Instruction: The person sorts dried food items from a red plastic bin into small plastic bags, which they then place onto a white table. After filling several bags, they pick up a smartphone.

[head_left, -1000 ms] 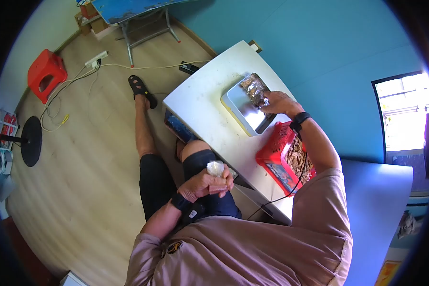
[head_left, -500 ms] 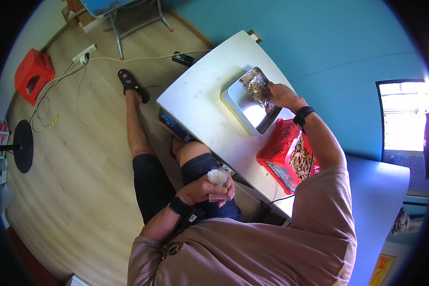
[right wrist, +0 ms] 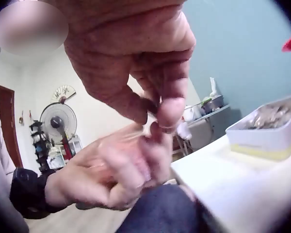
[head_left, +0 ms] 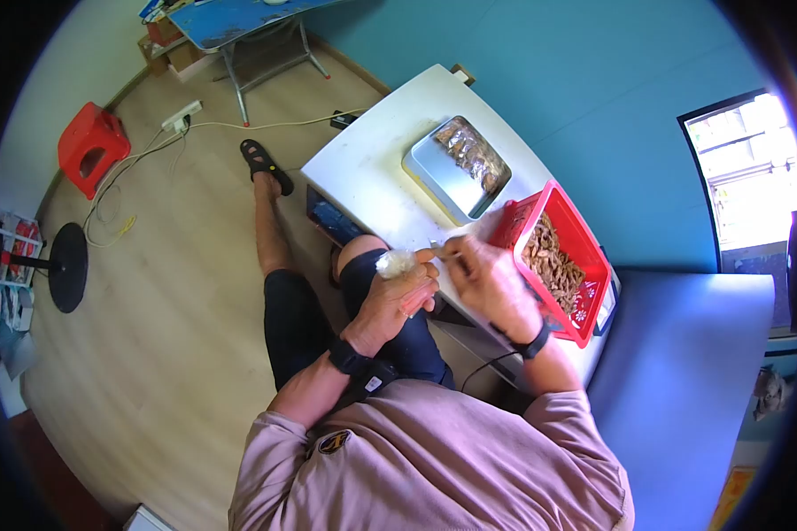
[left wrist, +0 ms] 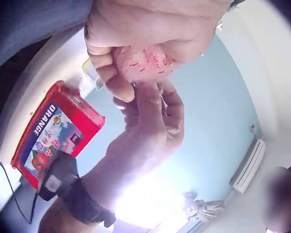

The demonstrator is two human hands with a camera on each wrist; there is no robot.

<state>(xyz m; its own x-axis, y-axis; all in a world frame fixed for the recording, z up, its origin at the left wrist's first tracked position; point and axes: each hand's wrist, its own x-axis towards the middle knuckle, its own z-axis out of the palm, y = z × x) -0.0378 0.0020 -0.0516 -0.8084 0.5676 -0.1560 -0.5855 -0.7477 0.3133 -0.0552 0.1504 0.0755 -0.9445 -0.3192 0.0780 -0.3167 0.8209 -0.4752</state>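
My left hand (head_left: 390,305) is curled round a clear plastic bag (head_left: 397,263), held above my knee; pinkish-red marks show on the bag (left wrist: 143,62) in the left wrist view. Right beside it, my right hand (head_left: 496,288) is blurred, its thumb and fingertips bent together. In the right wrist view the right hand (right wrist: 131,63) pinches a small dark thing, too unclear to name, just above the fingertips of the left hand (right wrist: 92,179). On the white table, a rectangular tin (head_left: 434,181) holds brown pieces under shiny clear wrap (head_left: 474,159).
A red basket (head_left: 583,221) of brown, dry-looking pieces (head_left: 553,265) stands on the white table (head_left: 354,150), right of my right hand. A dark cable (head_left: 487,365) runs beside the table. On the floor are a red stool (head_left: 88,146) and a power strip (head_left: 181,115).
My right hand has left the wrapped pieces in the tin and come down to my left hand. My left hand still grips the bag, slightly higher. More of the red basket shows.
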